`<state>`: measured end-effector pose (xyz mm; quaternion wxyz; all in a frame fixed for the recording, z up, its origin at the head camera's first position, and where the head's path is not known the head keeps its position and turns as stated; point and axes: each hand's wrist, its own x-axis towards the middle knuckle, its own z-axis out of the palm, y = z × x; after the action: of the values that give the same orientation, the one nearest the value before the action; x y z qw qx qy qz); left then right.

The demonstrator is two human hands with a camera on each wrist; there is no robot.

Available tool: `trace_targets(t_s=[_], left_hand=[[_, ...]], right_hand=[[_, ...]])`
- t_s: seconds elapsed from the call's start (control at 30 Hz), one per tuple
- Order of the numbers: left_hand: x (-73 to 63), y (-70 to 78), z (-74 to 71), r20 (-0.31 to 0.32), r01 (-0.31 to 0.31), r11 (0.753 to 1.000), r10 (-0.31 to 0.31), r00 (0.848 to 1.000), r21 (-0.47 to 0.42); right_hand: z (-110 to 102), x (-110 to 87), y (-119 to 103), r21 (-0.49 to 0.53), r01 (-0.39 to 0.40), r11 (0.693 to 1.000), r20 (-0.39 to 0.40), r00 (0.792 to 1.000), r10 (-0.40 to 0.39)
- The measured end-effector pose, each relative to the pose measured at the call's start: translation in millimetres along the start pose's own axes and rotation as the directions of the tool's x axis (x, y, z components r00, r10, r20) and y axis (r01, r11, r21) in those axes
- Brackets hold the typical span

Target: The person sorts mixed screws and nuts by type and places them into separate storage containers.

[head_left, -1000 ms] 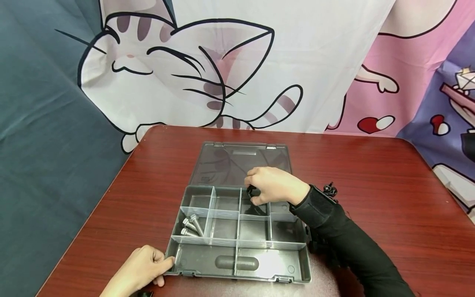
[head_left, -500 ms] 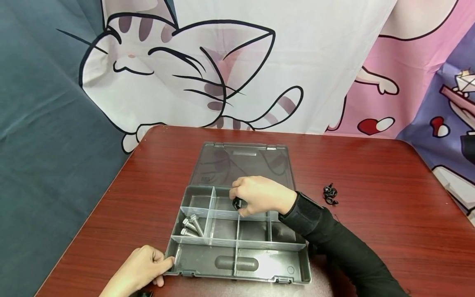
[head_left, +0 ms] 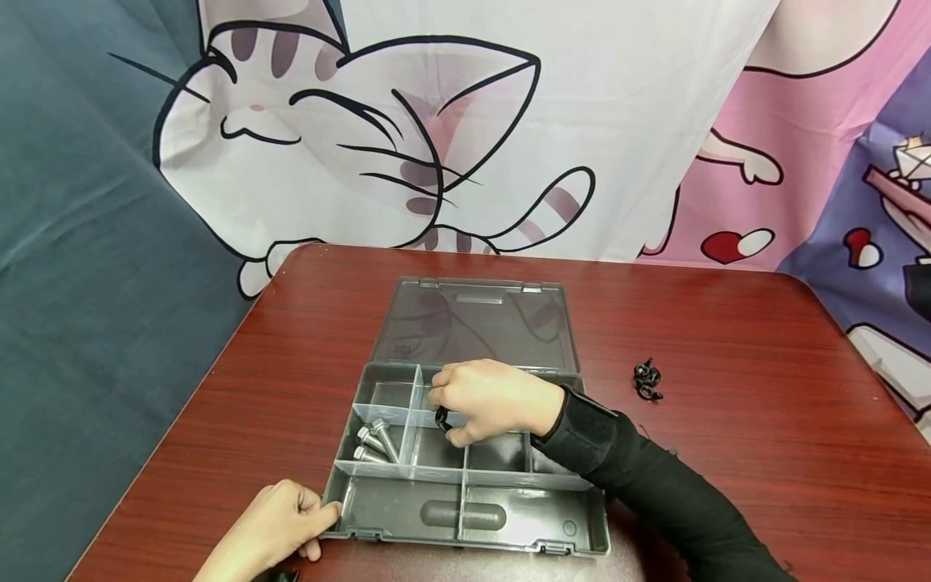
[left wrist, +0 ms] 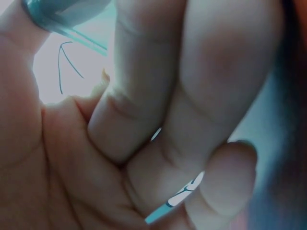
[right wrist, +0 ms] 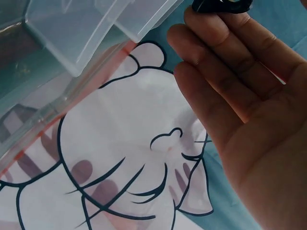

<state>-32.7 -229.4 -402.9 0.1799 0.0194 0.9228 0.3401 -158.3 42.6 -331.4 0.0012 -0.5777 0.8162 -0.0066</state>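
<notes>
A grey translucent compartment box (head_left: 393,509) lies with its lid (head_left: 476,323) folded back on the table. My left hand (head_left: 272,525) grips its front left corner, thumb on the rim; the left wrist view shows the curled fingers (left wrist: 144,96) close up. Over the middle compartments, my right hand (head_left: 494,400) pinches a small black curved piece (head_left: 442,419). That black piece (right wrist: 223,5) also shows at the fingertips in the right wrist view, though its full shape is hidden. Several silver bolts (head_left: 378,440) lie in the left compartment of the middle row.
Several small black pieces (head_left: 647,380) sit in a little pile on the reddish-brown table (head_left: 727,347), right of the box. A dark object (head_left: 284,575) shows partly at the bottom edge near the left hand. A printed cat curtain (head_left: 640,121) hangs behind the table.
My right hand has moved left and towards me with the black piece, from the back row to above the middle row. The black pile is now uncovered. The left hand stays put.
</notes>
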Motion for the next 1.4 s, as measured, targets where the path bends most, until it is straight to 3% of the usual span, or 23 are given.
trace_targets(t_s=[0.4, 0.87, 1.2, 1.4], left_hand=[[-0.2, 0.4, -0.1, -0.002, 0.007, 1.000, -0.007, 1.000, -0.008], [0.0, 1.2, -0.2, -0.005, 0.031, 0.999, -0.031, 1.000, -0.008], [0.0, 1.8, 0.1, -0.027, 0.009, 1.000, -0.009, 1.000, 0.006], [-0.6, 1.5, -0.2, -0.020, 0.010, 1.000, -0.010, 1.000, -0.001]], right_hand=[[-2, 8.1, -5, 0.005, 0.014, 1.000, -0.001, 1.000, -0.014], [-4, 16.1, 12, 0.047, -0.041, 0.998, -0.028, 0.999, 0.042], [-4, 21.0, 20, 0.084, -0.063, 0.994, -0.026, 0.998, 0.065], [-2, 19.7, 24, 0.055, -0.072, 0.996, -0.074, 0.994, 0.076]])
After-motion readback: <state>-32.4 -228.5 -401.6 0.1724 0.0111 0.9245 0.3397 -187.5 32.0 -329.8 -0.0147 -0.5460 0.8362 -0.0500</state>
